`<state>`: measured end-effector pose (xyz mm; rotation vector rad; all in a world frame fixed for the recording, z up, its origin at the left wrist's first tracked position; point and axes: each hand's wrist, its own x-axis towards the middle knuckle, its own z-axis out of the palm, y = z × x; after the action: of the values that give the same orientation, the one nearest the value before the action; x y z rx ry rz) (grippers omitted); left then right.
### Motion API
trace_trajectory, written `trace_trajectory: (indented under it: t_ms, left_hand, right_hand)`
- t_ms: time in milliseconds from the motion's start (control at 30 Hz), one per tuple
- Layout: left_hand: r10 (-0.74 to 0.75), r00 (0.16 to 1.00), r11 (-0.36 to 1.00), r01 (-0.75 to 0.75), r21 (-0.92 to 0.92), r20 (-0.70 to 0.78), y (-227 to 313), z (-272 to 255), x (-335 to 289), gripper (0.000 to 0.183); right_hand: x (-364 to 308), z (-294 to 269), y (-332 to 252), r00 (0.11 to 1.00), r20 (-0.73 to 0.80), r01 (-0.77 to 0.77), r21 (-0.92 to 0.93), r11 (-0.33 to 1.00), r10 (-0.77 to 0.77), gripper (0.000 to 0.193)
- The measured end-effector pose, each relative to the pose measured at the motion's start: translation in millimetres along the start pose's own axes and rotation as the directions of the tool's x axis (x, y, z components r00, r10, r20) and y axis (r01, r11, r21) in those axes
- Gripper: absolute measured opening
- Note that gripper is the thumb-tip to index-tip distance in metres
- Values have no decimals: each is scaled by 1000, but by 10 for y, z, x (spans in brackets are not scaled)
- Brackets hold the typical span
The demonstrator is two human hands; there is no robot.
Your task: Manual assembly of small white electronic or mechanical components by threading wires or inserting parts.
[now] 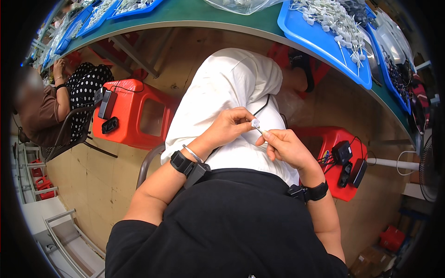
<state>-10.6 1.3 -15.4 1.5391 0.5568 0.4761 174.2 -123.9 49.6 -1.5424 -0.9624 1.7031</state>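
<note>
Above my lap, my left hand (226, 128) pinches a small white piece with a rounded, flower-like head (255, 123) between thumb and fingertips. A thin stem (260, 131) runs from it toward my right hand (286, 144), whose thumb and forefinger are closed on the stem's other end. The two hands are close together, with the piece bridging them. Its exact kind is too small to make out. White trousers (222, 88) lie beneath both hands.
A blue tray (296, 28) heaped with similar white stemmed pieces (331, 21) stands on the green table (185, 13). Red stools (132, 134) (340, 134) holding black devices flank me. Another person (51, 102) sits at the left; a fan (429, 167) stands at the right.
</note>
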Motion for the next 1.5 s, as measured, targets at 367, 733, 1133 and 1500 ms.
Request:
trace_trajectory:
  t_ms: [367, 733, 1133, 1500]
  left_hand:
    - [-21, 1000, 1000, 21, 16, 11, -41, -12, 9, 8]
    - [-70, 997, 998, 70, 1, 24, 17, 1, -6, 7]
    - [-117, 992, 993, 116, 32, 46, -25, -10, 1, 7]
    - [-113, 992, 993, 115, -16, 55, -21, -6, -6, 7]
  right_hand:
    - [12, -13, -13, 1000, 1, -12, -20, 1000, 12, 40]
    - [-1, -16, -45, 999, 5, -47, -38, 998, 47, 39]
    - [27, -37, -10, 996, 20, -88, -15, 996, 88, 38]
    - [-9, -53, -45, 997, 10, -76, -63, 995, 77, 36]
